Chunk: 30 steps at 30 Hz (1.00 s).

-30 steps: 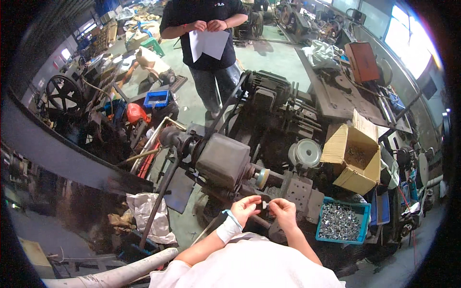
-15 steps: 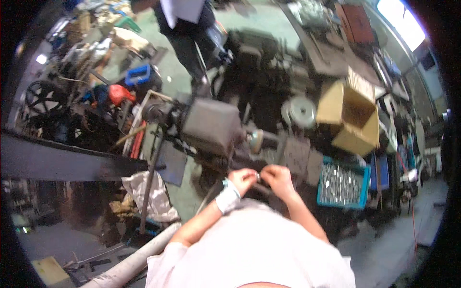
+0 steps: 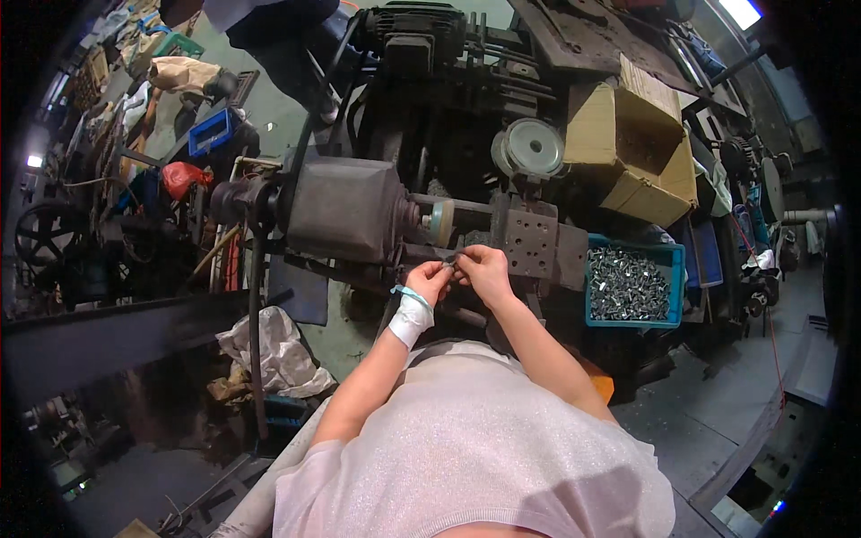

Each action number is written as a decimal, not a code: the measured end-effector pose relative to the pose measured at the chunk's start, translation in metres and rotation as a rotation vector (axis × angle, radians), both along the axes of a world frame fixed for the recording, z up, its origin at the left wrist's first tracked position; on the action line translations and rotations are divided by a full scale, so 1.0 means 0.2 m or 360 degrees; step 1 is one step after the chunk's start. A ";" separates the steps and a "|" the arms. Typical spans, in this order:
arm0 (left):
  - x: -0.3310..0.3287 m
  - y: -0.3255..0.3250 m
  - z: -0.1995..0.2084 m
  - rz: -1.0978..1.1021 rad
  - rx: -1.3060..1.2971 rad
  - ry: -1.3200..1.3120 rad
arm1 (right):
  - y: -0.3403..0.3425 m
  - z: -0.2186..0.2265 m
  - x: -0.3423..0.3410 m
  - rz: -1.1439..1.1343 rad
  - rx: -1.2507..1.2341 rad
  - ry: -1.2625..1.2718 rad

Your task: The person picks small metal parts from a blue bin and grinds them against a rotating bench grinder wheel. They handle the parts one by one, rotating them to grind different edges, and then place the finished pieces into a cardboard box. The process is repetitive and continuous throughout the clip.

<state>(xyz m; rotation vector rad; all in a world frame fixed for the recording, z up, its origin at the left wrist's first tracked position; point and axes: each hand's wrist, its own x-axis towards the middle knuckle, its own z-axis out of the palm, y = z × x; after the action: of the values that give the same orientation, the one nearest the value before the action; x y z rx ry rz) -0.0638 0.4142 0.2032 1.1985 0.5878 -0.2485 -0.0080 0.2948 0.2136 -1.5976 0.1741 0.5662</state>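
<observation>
My left hand (image 3: 428, 281), with a white wrap and a light blue band at its wrist, is closed in a pinch. My right hand (image 3: 485, 272) meets it fingertip to fingertip, also pinching. Between them sits a small metal piece (image 3: 449, 264), mostly hidden by the fingers. Just beyond the hands is a belt-driven machine with a grey box-shaped housing (image 3: 343, 212). A pale round wheel (image 3: 440, 222) projects from its spindle, apart from my fingers. To the right of the wheel lies a dark metal plate with holes (image 3: 531, 243).
A teal crate (image 3: 679, 287) of small shiny metal parts stands at right. Beyond it is an open cardboard box (image 3: 592, 130), beside a round metal disc (image 3: 534, 148). A motor (image 3: 411, 45) sits at the far side, near another person's legs (image 3: 287, 63). An upright bar (image 3: 256, 350) rises at left.
The view has shifted, so the machine and crate appear higher and further left. My hands are closer to the wheel, still pinching together.
</observation>
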 end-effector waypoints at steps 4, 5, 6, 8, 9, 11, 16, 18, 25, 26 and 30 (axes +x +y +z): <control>0.06 0.00 -0.07 0.0197 -0.0052 0.0064 | 0.05 0.04 0.06 -0.0006 -0.0124 -0.0061; 0.06 0.00 -0.08 0.0178 -0.0023 0.0045 | 0.05 0.03 0.07 -0.0006 -0.0135 -0.0099; 0.07 0.00 -0.09 0.0160 0.0006 0.0027 | 0.05 0.01 0.08 -0.0006 -0.0146 -0.0138; 0.08 -0.01 -0.10 0.0205 0.0007 0.0008 | 0.05 0.00 0.10 0.0000 -0.0184 -0.0184; 0.09 -0.02 -0.09 0.0270 -0.0022 0.0009 | 0.05 0.01 0.10 0.0006 -0.0211 -0.0191; 0.10 -0.03 -0.06 0.0314 -0.0021 0.0009 | 0.05 0.00 0.11 0.0003 -0.0258 -0.0227; 0.11 -0.04 0.04 0.0291 0.0087 0.0072 | 0.06 -0.05 0.12 -0.0029 -0.0382 -0.0335; 0.11 -0.04 0.01 0.0289 0.0118 0.0062 | 0.06 -0.07 0.12 -0.0033 -0.0360 -0.0332; 0.01 0.01 -0.01 0.0239 -0.0316 0.0038 | 0.00 0.01 0.06 -0.0014 -0.0082 -0.0277; -0.01 0.02 0.02 0.0196 -0.0484 0.0109 | -0.01 0.01 0.05 -0.0012 -0.0004 -0.0279; 0.01 0.05 0.05 0.0016 -0.1047 0.0131 | -0.04 0.02 0.03 0.0007 0.0264 -0.0209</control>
<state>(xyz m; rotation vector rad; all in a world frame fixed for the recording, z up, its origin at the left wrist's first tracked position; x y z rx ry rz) -0.0612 0.4240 0.2133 0.5513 0.5253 -0.4443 -0.0013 0.2869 0.2185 -1.4681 0.0245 0.4653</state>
